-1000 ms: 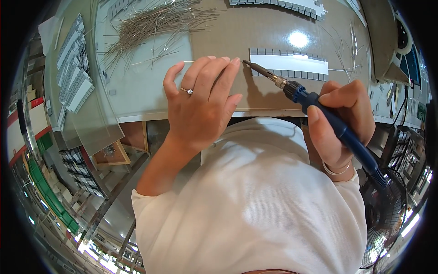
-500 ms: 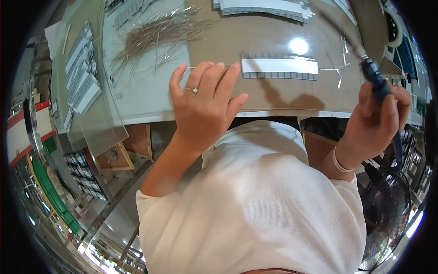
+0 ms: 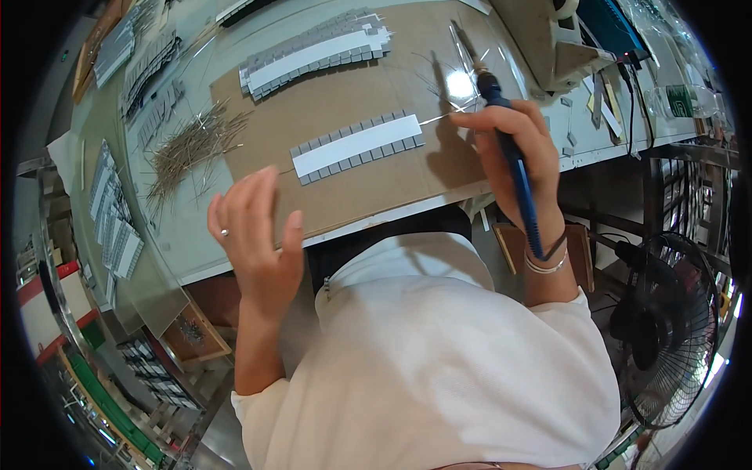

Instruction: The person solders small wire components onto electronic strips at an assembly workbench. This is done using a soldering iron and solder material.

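A white strip with grey square pieces along both long edges (image 3: 356, 149) lies slightly tilted on a brown board (image 3: 329, 215). Thin wire ends stick out from both its ends. My right hand (image 3: 525, 145) is wrapped around a soldering iron (image 3: 492, 92) with a dark blue handle and cord, its metal tip pointing up and away over the board. The index finger is close to the wire (image 3: 435, 120) at the strip's right end. My left hand (image 3: 258, 235), wearing a ring, is open near the strip's left end, fingers slightly bent and holding nothing.
A stack of similar strips (image 3: 313, 56) lies farther back. Left of the board is a heap of thin metal wires (image 3: 192, 149), with more grey strips (image 3: 113, 219) beyond. At right are a beige machine (image 3: 548, 47), a clear bottle (image 3: 685, 102) and a black fan (image 3: 666, 329).
The whole view has shifted and turned. My right hand has brought the soldering iron closer to the strip's right end. My left hand has drawn back a little toward me, still open.
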{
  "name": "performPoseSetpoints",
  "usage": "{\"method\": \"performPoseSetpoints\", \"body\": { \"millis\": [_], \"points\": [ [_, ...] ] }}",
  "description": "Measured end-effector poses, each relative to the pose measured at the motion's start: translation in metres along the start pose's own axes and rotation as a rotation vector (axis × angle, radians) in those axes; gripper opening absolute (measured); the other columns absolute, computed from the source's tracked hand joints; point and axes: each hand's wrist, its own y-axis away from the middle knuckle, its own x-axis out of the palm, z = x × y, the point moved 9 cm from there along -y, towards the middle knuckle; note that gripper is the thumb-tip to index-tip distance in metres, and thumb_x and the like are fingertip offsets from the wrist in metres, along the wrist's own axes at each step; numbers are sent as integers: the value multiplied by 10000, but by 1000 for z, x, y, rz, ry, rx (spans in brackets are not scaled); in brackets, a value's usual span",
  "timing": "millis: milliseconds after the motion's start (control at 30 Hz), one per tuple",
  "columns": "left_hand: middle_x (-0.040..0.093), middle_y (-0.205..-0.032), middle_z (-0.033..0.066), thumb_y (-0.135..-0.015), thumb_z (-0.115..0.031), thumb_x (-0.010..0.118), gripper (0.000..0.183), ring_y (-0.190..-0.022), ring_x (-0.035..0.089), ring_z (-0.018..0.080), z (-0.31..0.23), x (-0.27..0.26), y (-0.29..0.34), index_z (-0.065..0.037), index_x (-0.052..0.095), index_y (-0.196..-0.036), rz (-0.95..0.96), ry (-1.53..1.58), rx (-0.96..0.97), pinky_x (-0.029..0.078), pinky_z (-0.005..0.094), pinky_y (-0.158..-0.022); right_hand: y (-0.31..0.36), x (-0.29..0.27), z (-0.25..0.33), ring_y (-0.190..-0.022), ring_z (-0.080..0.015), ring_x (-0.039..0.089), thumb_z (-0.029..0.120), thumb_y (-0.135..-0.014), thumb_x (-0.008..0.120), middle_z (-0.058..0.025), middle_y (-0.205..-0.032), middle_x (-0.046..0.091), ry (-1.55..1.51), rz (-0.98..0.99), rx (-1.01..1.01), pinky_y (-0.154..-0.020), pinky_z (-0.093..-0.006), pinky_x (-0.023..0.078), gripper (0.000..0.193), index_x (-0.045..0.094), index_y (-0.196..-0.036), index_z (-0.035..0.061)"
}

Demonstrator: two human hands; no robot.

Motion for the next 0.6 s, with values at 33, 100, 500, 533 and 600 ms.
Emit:
{"method": "performPoseSetpoints", "body": {
  "millis": [33, 100, 500, 533, 600],
  "points": [
    [569, -1300, 97, -821, -192, 667, 529, -1256, 499, 260, -14, 6, -7, -48, 566, -1320, 41, -17, 19, 197, 505, -1136, -2, 6, 0, -850, -193, 570, -147, -812, 583, -42, -970, 698, 48, 85, -34, -751, -275, 473, 289, 686, -1011, 35],
    [539, -1362, 85, -773, -207, 730, 597, -1289, 482, 256, -38, 22, -20, -73, 567, -1331, 148, -80, 75, 202, 523, -1131, -8, 7, -10, -853, -197, 572, -145, -815, 579, -47, -970, 699, 114, 81, -53, -752, -280, 475, 288, 685, -1011, 38],
    [429, -1498, 97, -734, -496, 736, 807, -1430, 331, 251, -52, 47, -12, -162, 483, -1424, 123, -98, 152, 223, 655, -1086, 39, -15, -59, -1013, -239, 618, -117, -864, 591, -115, -1005, 625, -119, 30, 51, -933, -358, 488, 266, 600, -1102, 2],
    [421, -1508, 91, -742, -513, 726, 809, -1439, 317, 242, -54, 47, -11, -161, 478, -1427, 115, -117, 157, 221, 652, -1097, 26, -8, -33, -1013, -238, 616, -133, -880, 555, -110, -1034, 563, 154, 97, -121, -927, -332, 491, 290, 583, -1144, -17],
    [403, -1526, 81, -770, -541, 700, 802, -1453, 292, 231, -57, 45, -3, -162, 465, -1437, 113, -123, 139, 214, 650, -1113, 27, -15, -53, -990, -222, 616, -57, -920, 531, -122, -1040, 613, 39, 21, 6, -918, -323, 467, 237, 590, -1142, -1]
  ]
}}
